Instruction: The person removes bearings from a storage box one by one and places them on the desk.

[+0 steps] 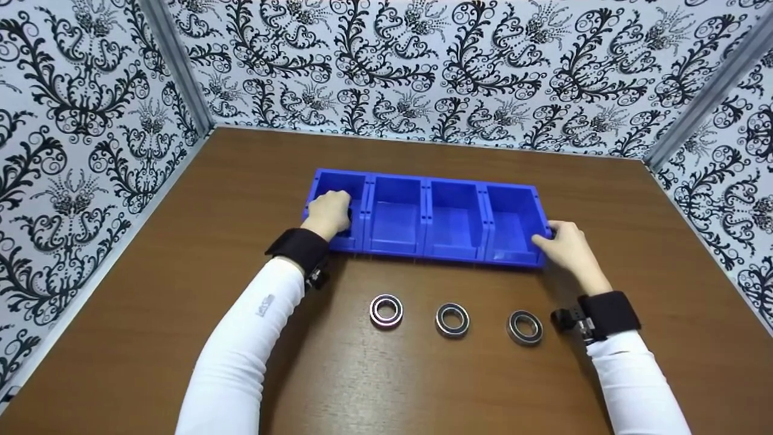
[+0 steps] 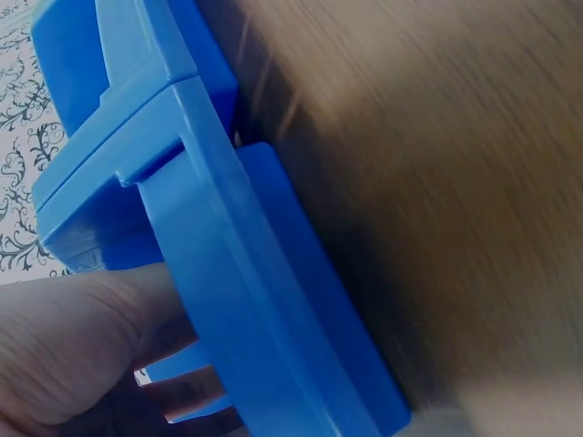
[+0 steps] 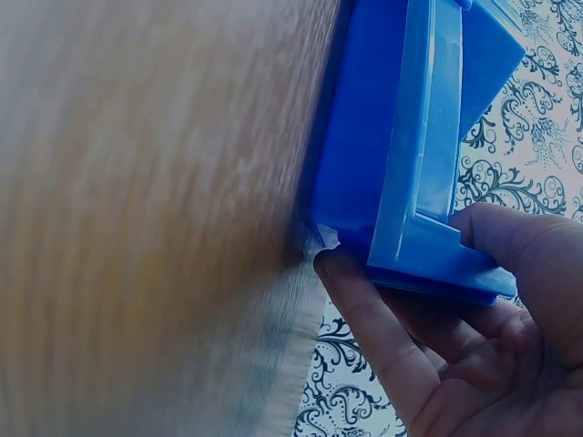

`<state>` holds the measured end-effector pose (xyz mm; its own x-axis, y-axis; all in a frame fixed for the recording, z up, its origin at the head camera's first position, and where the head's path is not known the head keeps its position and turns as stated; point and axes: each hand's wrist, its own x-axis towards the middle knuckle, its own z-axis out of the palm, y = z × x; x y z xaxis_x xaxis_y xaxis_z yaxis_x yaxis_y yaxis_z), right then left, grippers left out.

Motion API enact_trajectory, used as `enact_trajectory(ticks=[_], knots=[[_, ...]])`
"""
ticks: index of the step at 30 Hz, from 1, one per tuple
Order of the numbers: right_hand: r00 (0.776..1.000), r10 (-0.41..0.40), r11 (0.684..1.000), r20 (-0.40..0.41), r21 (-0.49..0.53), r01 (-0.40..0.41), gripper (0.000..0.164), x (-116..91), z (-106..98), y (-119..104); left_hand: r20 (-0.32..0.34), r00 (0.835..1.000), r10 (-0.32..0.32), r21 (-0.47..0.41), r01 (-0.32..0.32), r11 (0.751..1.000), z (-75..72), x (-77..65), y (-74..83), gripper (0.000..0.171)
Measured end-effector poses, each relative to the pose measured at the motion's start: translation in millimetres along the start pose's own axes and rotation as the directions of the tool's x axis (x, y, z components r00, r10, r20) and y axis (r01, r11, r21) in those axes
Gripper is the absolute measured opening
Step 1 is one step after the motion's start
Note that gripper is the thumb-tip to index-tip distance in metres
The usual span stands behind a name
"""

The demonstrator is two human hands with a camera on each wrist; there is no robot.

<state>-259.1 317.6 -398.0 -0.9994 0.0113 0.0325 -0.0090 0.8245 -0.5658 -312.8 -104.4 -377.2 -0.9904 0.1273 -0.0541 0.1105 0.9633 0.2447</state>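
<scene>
A blue four-compartment bin (image 1: 395, 226) stands on the brown table. Over its leftmost compartment is my left hand (image 1: 329, 211), bent down behind the front lip. In the left wrist view, the thumb and fingers (image 2: 187, 391) disappear behind the blue wall, so what they hold is hidden. At the opposite end, my right hand (image 1: 564, 244) grips the bin's right end wall. The right wrist view has the thumb (image 3: 501, 232) at the wall's inner side and the fingers (image 3: 378, 341) at its outer side and lower edge.
Three ring-shaped ball bearings lie apart in front of the bin: a left one (image 1: 386, 311), a middle one (image 1: 452, 320) and a right one (image 1: 525, 328). Black-and-white patterned panels (image 1: 423, 72) border the table (image 1: 199, 254) at the back and sides.
</scene>
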Motion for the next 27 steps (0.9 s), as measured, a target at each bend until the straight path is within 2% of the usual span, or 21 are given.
enact_trajectory(ticks=[13,19,27], knots=[[1.0,-0.009,1.0,0.002,0.004,0.009,0.045,-0.5,-0.1,0.8,0.019,1.0,-0.016,-0.001,0.016,1.0,-0.3,4.6,1.3,0.03],[1.0,-0.014,1.0,-0.01,-0.001,0.014,0.044,0.4,0.3,1.3,0.034,0.999,-0.008,0.021,0.007,1.0,0.8,6.2,2.4,0.031],[1.0,-0.012,1.0,-0.017,-0.006,0.012,0.044,-0.7,0.7,0.4,0.021,1.0,0.011,0.024,-0.012,1.0,0.6,5.8,2.1,0.03]])
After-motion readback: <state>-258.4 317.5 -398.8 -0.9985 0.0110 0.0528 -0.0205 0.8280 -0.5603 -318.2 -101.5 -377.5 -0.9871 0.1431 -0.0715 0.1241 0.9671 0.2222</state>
